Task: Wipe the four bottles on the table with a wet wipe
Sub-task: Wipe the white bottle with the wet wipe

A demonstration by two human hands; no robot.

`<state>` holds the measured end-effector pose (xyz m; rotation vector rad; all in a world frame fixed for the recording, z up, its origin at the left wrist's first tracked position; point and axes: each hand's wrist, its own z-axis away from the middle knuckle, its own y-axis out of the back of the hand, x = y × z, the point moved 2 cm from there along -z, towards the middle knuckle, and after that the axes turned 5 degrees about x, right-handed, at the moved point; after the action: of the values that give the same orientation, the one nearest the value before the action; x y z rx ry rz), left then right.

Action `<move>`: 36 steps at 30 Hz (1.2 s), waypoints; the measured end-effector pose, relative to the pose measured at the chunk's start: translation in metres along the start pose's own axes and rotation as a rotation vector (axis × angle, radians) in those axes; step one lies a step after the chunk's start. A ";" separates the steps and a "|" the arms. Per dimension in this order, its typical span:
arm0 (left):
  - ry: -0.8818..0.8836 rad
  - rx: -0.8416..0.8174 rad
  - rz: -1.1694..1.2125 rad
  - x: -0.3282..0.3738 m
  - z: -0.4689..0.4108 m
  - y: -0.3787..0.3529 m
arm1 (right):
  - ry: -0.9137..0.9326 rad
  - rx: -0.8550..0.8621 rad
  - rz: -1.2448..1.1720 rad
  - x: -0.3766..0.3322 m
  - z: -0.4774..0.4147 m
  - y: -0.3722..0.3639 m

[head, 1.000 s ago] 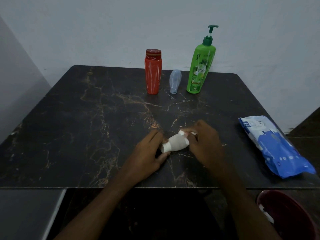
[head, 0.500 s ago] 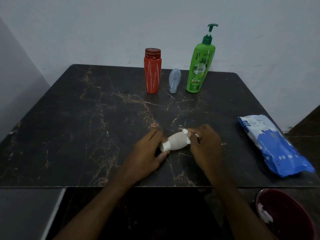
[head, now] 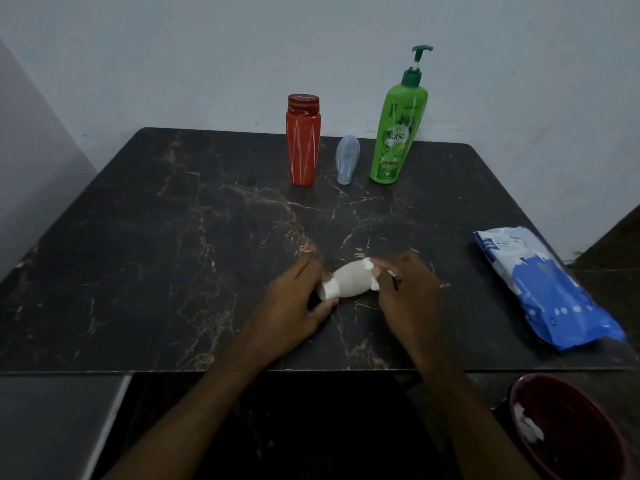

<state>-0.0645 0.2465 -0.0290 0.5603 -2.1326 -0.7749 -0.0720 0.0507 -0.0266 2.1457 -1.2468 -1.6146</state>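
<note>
**At the near-centre of the table: white bottle in hand, wipe at its base**

On the dark marbled table (head: 173,254), near its front edge, you hold the white bottle (head: 349,280) on its side between both hands, cap end pointing to your left. Whether it touches the tabletop cannot be determined.

Your left hand (head: 294,306) grips the cap end, fingers curled over the top and thumb underneath. Your right hand (head: 405,289) is closed around the wet wipe (head: 375,285), fingers bent, and presses it against the bottle's broad base end. Only small white folds of the wipe show at your fingertips; the rest is hidden in the hand.

At the far edge of the table, by the wall, three bottles stand in a row, apart from one another:
- the red bottle (head: 302,143), on the left, upright, cap on;
- the small blue-grey bottle (head: 347,160), in the middle, narrow end on the table;
- the green pump bottle (head: 398,133), on the right, the tallest.

All three are well apart from your hands.

To your right, the blue and white wipes pack (head: 547,289) lies flat near the table's right edge. Below that corner, off the table, a dark red bin (head: 571,427) holds a crumpled white wipe (head: 526,427).
</note>
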 end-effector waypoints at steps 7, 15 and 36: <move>0.075 0.045 0.037 -0.002 0.001 0.001 | -0.057 0.024 0.026 -0.003 0.020 -0.005; 0.151 0.070 0.100 -0.004 -0.002 0.001 | 0.124 0.013 -0.094 -0.034 0.049 -0.018; 0.086 0.043 0.047 -0.002 0.000 0.002 | 0.096 -0.080 -0.001 -0.002 0.014 -0.005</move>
<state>-0.0636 0.2493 -0.0285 0.5539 -2.0801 -0.6690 -0.0818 0.0597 -0.0330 2.1473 -1.1339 -1.5156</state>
